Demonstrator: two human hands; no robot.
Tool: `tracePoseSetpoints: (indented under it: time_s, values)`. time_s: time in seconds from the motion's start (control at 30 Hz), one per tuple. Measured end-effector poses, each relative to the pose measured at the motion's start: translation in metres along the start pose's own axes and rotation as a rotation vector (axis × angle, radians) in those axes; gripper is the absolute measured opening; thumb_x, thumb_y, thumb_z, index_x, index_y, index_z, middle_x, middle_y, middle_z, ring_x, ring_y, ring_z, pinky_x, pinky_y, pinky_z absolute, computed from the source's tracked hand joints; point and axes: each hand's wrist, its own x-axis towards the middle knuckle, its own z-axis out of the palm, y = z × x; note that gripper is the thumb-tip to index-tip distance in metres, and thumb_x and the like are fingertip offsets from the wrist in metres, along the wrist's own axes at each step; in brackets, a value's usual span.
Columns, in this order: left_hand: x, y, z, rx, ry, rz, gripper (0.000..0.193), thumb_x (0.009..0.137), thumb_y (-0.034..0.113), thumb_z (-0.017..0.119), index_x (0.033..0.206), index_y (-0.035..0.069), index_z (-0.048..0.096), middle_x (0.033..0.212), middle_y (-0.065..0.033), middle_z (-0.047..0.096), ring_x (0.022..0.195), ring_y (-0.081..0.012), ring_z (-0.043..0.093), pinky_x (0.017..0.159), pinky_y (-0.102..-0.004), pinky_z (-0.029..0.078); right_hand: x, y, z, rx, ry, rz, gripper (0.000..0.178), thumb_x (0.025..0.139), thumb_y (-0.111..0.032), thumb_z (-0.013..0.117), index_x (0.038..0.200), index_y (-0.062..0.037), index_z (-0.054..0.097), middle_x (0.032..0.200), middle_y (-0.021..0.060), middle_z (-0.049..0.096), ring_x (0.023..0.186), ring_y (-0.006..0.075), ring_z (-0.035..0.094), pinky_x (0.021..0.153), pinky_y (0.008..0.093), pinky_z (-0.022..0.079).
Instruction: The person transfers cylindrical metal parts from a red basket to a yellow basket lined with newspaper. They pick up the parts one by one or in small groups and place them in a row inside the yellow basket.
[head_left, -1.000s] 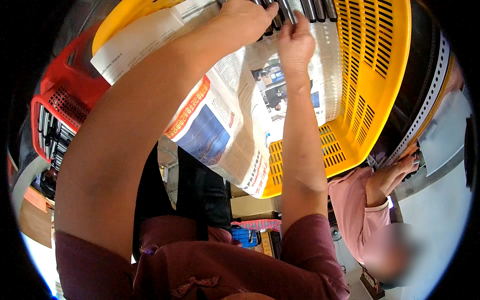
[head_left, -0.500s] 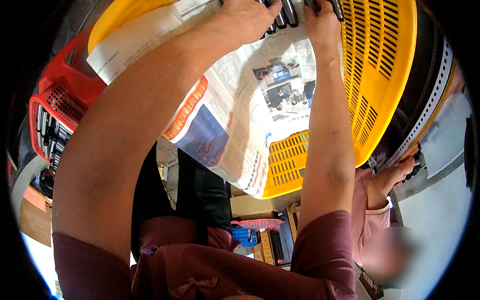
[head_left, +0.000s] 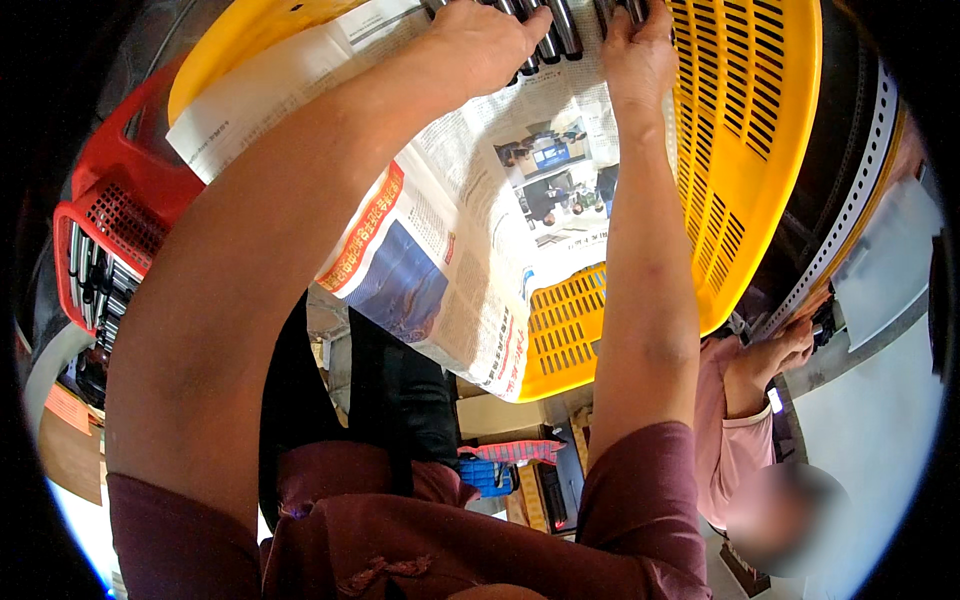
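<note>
Yellow basket (head_left: 765,190): the biggest thing in my feed, slotted along its right wall and near end, running out of my view at the top

Newspaper (head_left: 470,220): spread as a liner inside the yellow basket, folded over toward the wearer on the near left; I make out a red band, a blue picture and some smaller photos

Red basket (head_left: 130,170): to the left, beyond the left forearm, with a meshed end wall; shiny metal rods (head_left: 95,270) lie bunched in it

Co-worker: at the lower right I see a pink sleeve (head_left: 745,455) and a bare hand (head_left: 795,345), well apart from the yellow basket

Left hand (head_left: 490,45): palm down over the tubes at the top, fingers reaching across them; I cannot tell whether it grips any

Right hand (head_left: 640,55): thumb and fingers closed on the near end of a dark tube, just inside the basket's right wall

Metal tubes (head_left: 568,30): side by side on the newspaper at the top, near ends toward me, several showing between the two hands; their far ends are out of my view
</note>
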Motion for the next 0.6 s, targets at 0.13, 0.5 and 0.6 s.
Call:
tracePoseSetpoints:
  time_s: [0.13,0.5,0.6]
  values:
    - [-0.001,0.003,-0.003,0.056,-0.026,-0.003,0.052,0.092,0.017,0.047,0.141,0.0,0.039,0.081,-0.0144,0.07,0.072,-0.0295,0.069,0.059,-0.044,0.053,0.001,0.014,-0.002,-0.136,-0.002,-0.039,0.043,0.089,-0.014,0.056,0.127,0.0031,0.048,0.113,0.0279,0.061,0.102,0.0438,0.06,0.082,0.047,0.05]
    - [-0.046,0.045,-0.079,-0.088,-0.132,0.054,0.02,0.081,0.009,0.062,0.097,0.01,0.074,0.097,-0.0103,0.073,0.091,-0.0246,0.07,0.07,-0.0392,0.055,0.036,0.066,-0.02,-0.616,-0.299,0.115,0.039,0.09,-0.036,0.057,0.099,0.0,0.069,0.085,0.0256,0.068,0.081,0.0451,0.065,0.073,0.0499,0.051]
    - [-0.086,0.057,-0.098,-0.171,-0.189,0.138,0.025,0.086,0.007,0.055,0.109,-0.002,0.06,0.09,-0.0173,0.071,0.085,-0.0327,0.071,0.072,-0.0434,0.055,0.033,0.047,-0.024,-0.591,-0.262,0.154,0.034,0.091,-0.034,0.058,0.104,-0.0046,0.068,0.085,0.0237,0.068,0.08,0.0414,0.066,0.071,0.0481,0.052]
